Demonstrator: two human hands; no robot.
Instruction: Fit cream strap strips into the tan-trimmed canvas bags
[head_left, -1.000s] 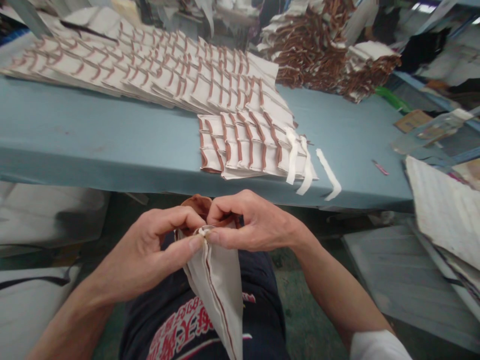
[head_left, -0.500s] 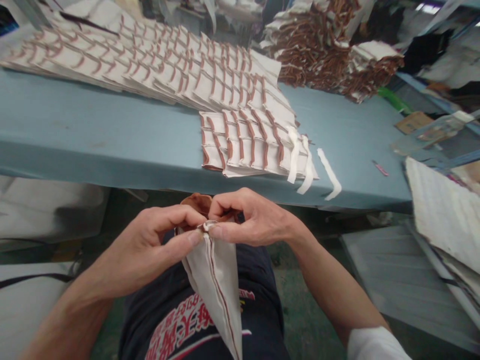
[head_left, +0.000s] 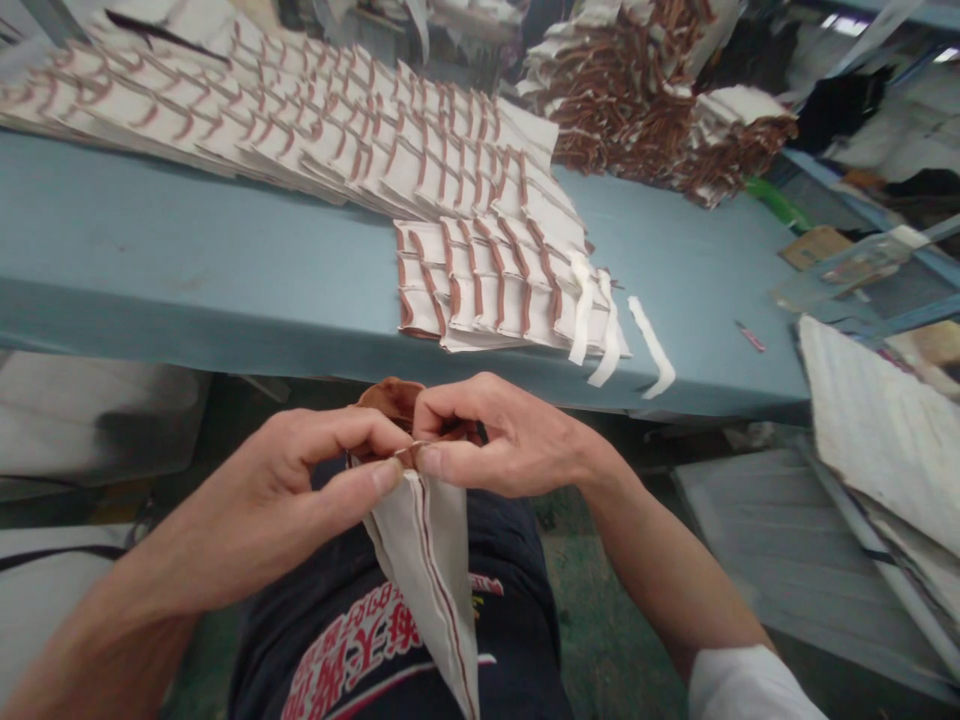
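Between my hands hangs a sewn fabric piece (head_left: pixel 427 570), off-white outside with brown cloth showing at its top. A brown-edged seam runs down its front, and its lower end tapers over my lap. My left hand (head_left: pixel 322 480) pinches the top edge left of the seam between thumb and index finger. Close beside it, my right hand (head_left: pixel 495 435) pinches the same edge, thumb in front and fingers curled behind. Brown cloth shows between the two thumb tips. The fingers hide part of the top edge.
Ahead stands a blue-covered table (head_left: pixel 300 290) with overlapping rows of white, brown-edged fabric pieces (head_left: pixel 480 275). White strips (head_left: pixel 651 345) lie at its front edge. A tall heap of brown and white pieces (head_left: pixel 637 100) sits at the back. Boards (head_left: pixel 877 430) lean at the right.
The seam's top end, a white fold between my thumbs before, has turned so that brown cloth shows there now. Both hands keep their pinch. The view has shifted slightly.
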